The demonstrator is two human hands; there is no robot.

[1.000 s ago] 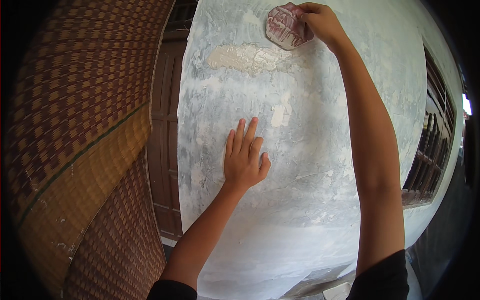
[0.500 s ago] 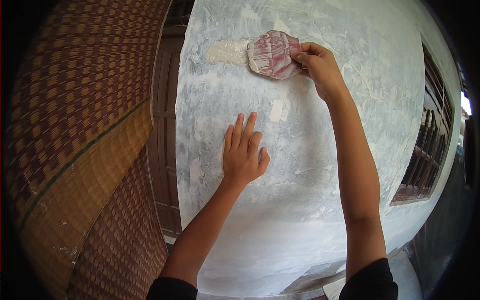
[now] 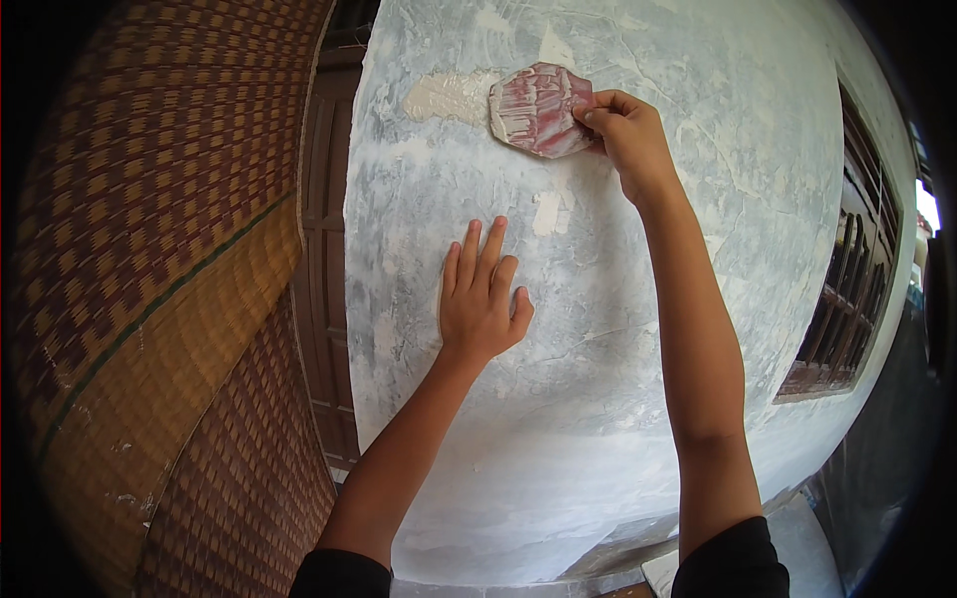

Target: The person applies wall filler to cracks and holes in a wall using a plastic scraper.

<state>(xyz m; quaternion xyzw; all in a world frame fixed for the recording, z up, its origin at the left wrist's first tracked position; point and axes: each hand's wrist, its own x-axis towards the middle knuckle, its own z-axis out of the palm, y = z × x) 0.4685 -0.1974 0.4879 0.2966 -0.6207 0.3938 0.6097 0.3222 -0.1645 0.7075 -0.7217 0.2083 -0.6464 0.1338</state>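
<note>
A pale, patchy plastered wall [image 3: 588, 329] fills the middle of the view. My right hand [image 3: 628, 140] pinches the right edge of a flat, rough-cut reddish scraper [image 3: 541, 110], smeared with whitish putty. The scraper lies at the wall, at the right end of a wet cream putty patch [image 3: 447, 95]. Lower and to the left, my left hand [image 3: 480, 304] rests on the wall with its fingers stretched out, holding nothing. A small whitish patch of putty [image 3: 550, 213] shows between the two hands.
A woven brown and tan mat [image 3: 169, 229] hangs along the left side. Between it and the wall stands a brown panelled door [image 3: 327, 269]. A barred window [image 3: 847, 269] is set in the wall at the right. A ledge [image 3: 618, 558] runs along the bottom.
The scraper and my right hand have shifted very slightly left in the view, along with the wall. My left hand keeps its place on the wall.
</note>
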